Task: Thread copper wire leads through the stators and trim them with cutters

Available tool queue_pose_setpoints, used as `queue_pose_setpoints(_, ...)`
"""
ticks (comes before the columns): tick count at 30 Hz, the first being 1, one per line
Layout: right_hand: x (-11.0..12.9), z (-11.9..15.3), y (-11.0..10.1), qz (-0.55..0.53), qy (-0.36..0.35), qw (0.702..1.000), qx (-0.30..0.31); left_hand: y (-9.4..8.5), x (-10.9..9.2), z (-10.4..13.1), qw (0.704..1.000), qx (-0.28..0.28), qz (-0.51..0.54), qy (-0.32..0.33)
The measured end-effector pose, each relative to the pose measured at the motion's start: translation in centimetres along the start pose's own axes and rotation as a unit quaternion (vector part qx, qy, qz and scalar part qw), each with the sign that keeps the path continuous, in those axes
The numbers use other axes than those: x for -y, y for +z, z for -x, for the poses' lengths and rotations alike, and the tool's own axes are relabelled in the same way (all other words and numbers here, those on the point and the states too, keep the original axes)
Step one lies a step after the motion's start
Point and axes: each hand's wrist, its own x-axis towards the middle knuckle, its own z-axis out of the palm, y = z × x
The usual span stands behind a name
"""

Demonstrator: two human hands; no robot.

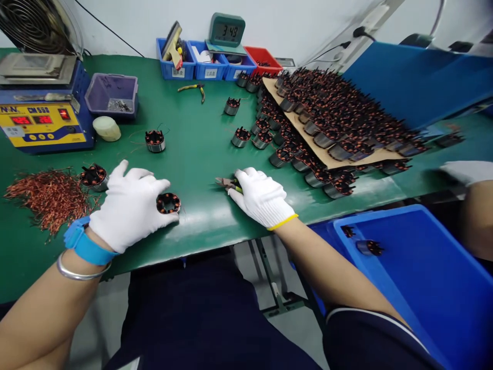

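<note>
My left hand, in a white glove, has its thumb and forefinger around a copper-wound motor stator that sits on the green bench. In my gloved right hand is a pair of cutting pliers with green handles; the jaws point left, apart from the stator. Just beyond my left hand lies another stator, beside a heap of copper wire clippings. A stator with loose wire ends stands farther back.
Many stators cover a cardboard sheet at right, with more underneath. A blue bin stands below right. A soldering station, purple tray, yellow-handled pliers and a clock are behind. Another person's gloved hand shows at right.
</note>
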Motion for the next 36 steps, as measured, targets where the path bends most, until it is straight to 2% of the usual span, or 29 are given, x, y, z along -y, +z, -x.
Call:
queue_pose_setpoints(2, -0.4, 0.0, 0.4, -0.014, -0.011, 1.0, -0.022, -0.6, -0.1, -0.1, 0.999, -0.021, -0.005, -0.023)
queue_pose_setpoints(5, -0.8, -0.2, 0.8, -0.02, -0.037, 0.998, -0.049, -0.9, -0.6, -0.2, 0.999, -0.019, 0.036, 0.012)
queue_pose_setpoints(9, -0.8, -0.5, 0.5, -0.035, -0.066, 0.996, -0.058, -0.4, -2.0, -0.2, 0.997, 0.054, 0.017, 0.049)
queue_pose_setpoints(11, -0.3, -0.5, -0.2, -0.104, -0.056, 0.992, -0.04, -0.1, -2.6, -0.2, 0.996, 0.079, 0.003, 0.043)
queue_pose_setpoints(13, 0.8, -0.3, -1.3, -0.212, -0.061, 0.975, 0.004, 0.0, -2.7, -0.2, 0.997, 0.076, 0.01, 0.019)
queue_pose_setpoints(15, 2.4, -0.2, -2.7, -0.293, -0.115, 0.947, 0.061, 0.1, -2.5, -0.2, 0.998, 0.063, 0.027, -0.018)
queue_pose_setpoints(18, 4.8, -0.8, -4.2, -0.284, -0.232, 0.923, 0.116, 0.2, -2.2, -0.2, 0.995, 0.068, 0.053, -0.054)
queue_pose_setpoints(20, 5.5, -1.7, -4.5, -0.243, -0.266, 0.927, 0.102, 0.1, -2.0, -0.1, 0.994, 0.079, 0.059, -0.051)
queue_pose_setpoints(22, 5.0, -2.8, -4.2, -0.237, -0.232, 0.941, 0.062, 0.0, -1.9, 0.1, 0.994, 0.083, 0.05, -0.051)
queue_pose_setpoints(24, 3.6, -3.8, -3.3, -0.289, -0.148, 0.946, 0.017, -0.3, -1.6, 0.4, 0.994, 0.085, 0.041, -0.061)
queue_pose_setpoints(25, 2.8, -4.1, -2.7, -0.336, -0.099, 0.937, -0.004, -0.5, -1.4, 0.5, 0.993, 0.086, 0.045, -0.064)
queue_pose_setpoints(26, 2.0, -4.2, -2.1, -0.395, -0.052, 0.917, -0.023, -0.8, -1.1, 0.6, 0.993, 0.086, 0.055, -0.064)
queue_pose_setpoints(28, 0.8, -3.8, -0.9, -0.509, 0.03, 0.858, -0.066, -1.5, -0.5, 0.8, 0.992, 0.076, 0.086, -0.058)
queue_pose_setpoints(30, 0.4, -2.7, 0.3, -0.581, 0.082, 0.804, -0.093, -2.1, -0.1, 0.5, 0.991, 0.058, 0.111, -0.054)
queue_pose_setpoints(32, 0.6, -1.3, 1.2, -0.606, 0.103, 0.783, -0.094, -2.2, -0.2, 0.0, 0.991, 0.069, 0.104, -0.048)
queue_pose_setpoints(34, 1.0, 0.0, 1.7, -0.608, 0.111, 0.782, -0.082, -1.8, -0.7, -0.8, 0.99, 0.113, 0.069, -0.046)
queue_pose_setpoints(36, 1.2, 0.8, 1.7, -0.635, 0.119, 0.759, -0.085, -1.0, -1.2, -1.3, 0.986, 0.154, 0.048, -0.051)
